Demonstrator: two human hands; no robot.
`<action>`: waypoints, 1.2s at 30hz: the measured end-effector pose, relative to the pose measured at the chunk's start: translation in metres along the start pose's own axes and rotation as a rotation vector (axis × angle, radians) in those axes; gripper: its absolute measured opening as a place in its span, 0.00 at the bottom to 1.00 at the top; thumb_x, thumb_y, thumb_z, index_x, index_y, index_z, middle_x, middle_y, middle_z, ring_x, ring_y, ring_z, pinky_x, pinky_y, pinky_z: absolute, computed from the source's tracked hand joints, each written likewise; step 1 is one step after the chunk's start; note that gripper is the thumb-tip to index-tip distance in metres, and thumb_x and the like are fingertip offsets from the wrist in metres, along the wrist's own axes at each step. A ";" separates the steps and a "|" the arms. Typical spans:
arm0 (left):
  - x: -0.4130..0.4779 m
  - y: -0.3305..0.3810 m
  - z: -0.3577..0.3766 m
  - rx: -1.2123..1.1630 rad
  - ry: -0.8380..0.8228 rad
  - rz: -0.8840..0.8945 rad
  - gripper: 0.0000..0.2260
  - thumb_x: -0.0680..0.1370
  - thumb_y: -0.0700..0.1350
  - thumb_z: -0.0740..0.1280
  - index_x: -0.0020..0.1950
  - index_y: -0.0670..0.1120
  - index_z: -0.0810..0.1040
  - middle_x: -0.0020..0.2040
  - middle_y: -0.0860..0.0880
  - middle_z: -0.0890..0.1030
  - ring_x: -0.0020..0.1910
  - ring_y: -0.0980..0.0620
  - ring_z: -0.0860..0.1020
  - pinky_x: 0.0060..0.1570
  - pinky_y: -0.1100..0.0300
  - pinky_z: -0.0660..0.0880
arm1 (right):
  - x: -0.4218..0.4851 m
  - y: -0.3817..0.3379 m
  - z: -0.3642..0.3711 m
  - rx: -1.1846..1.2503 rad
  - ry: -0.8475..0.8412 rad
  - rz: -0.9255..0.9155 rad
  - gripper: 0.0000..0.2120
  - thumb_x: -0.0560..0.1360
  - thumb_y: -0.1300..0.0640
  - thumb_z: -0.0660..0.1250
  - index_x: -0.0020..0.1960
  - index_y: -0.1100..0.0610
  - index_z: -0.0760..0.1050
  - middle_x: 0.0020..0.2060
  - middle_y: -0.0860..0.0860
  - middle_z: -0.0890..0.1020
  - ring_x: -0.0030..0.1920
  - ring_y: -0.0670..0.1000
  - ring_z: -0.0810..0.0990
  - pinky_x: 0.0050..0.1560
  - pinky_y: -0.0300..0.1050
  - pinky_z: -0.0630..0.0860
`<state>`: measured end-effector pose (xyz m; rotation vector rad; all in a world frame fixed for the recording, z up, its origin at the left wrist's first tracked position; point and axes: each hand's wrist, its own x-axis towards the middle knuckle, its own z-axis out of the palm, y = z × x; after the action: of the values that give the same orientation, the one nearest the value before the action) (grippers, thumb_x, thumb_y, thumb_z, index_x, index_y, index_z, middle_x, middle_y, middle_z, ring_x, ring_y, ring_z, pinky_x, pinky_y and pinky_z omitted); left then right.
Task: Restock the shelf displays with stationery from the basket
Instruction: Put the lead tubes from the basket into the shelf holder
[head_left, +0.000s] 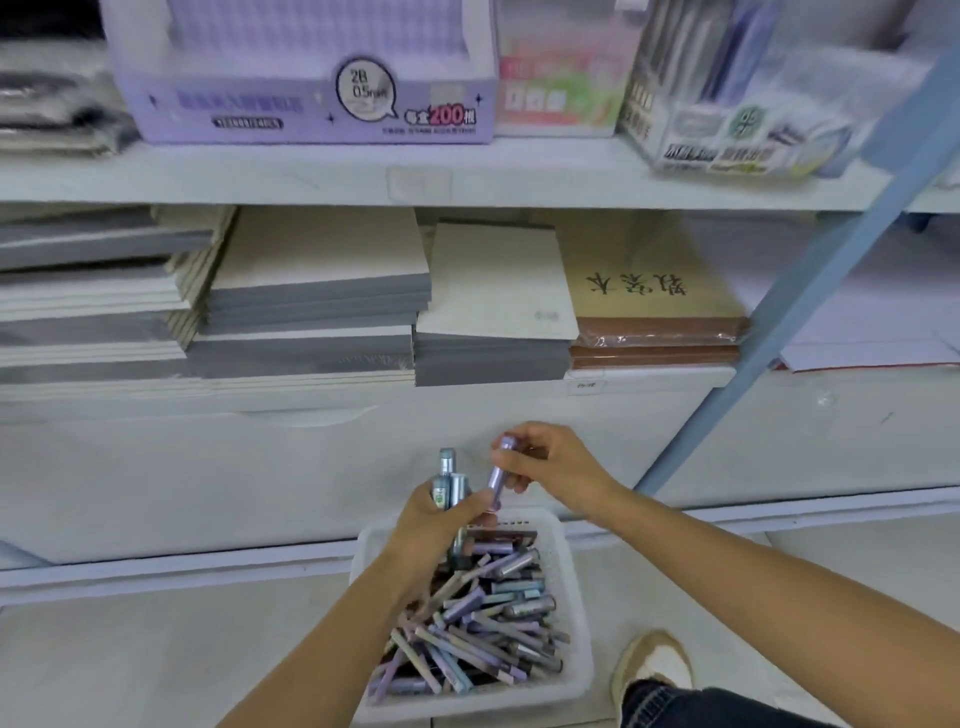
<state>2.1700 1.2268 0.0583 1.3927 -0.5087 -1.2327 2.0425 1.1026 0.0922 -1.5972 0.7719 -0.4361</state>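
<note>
A white plastic basket (574, 613) sits on the floor, full of several small pastel tubes (483, 634) in purple, blue and pink. Above it my left hand (441, 525) grips a bunch of blue-grey tubes (450, 480) standing upright. My right hand (553, 462) pinches one purple tube (497, 475) just to the right of that bunch, its lower end near my left fingers. A purple display box (311, 104) marked 2B 0.5 stands on the upper shelf.
Stacks of grey and cream notebooks (322, 296) and brown copybooks (654, 312) fill the lower shelf. Packaged pens (727, 93) lie on the upper shelf at right. A blue slanted bar (810, 291) crosses the right side. My shoe (654, 665) is beside the basket.
</note>
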 end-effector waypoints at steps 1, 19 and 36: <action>-0.006 0.017 0.005 -0.003 -0.020 0.046 0.11 0.73 0.42 0.74 0.46 0.39 0.74 0.42 0.42 0.85 0.38 0.50 0.82 0.24 0.61 0.71 | -0.004 -0.019 -0.006 0.013 0.001 -0.041 0.07 0.75 0.65 0.69 0.52 0.66 0.78 0.37 0.58 0.82 0.33 0.50 0.79 0.36 0.40 0.78; -0.096 0.245 0.108 -0.070 -0.298 0.278 0.05 0.78 0.43 0.68 0.50 0.42 0.74 0.38 0.46 0.80 0.33 0.54 0.75 0.28 0.65 0.74 | -0.079 -0.261 -0.123 -0.029 0.428 -0.708 0.07 0.78 0.65 0.65 0.52 0.56 0.78 0.41 0.50 0.83 0.38 0.44 0.82 0.40 0.36 0.79; -0.082 0.272 0.141 -0.003 -0.330 0.405 0.09 0.78 0.41 0.67 0.55 0.40 0.73 0.37 0.47 0.78 0.32 0.55 0.78 0.32 0.62 0.77 | -0.050 -0.275 -0.170 -0.595 0.429 -0.634 0.11 0.78 0.58 0.67 0.59 0.58 0.79 0.45 0.49 0.83 0.44 0.47 0.83 0.49 0.37 0.78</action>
<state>2.1112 1.1639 0.3639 1.0193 -0.9658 -1.1267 1.9570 1.0238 0.3974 -2.3557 0.7344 -1.1103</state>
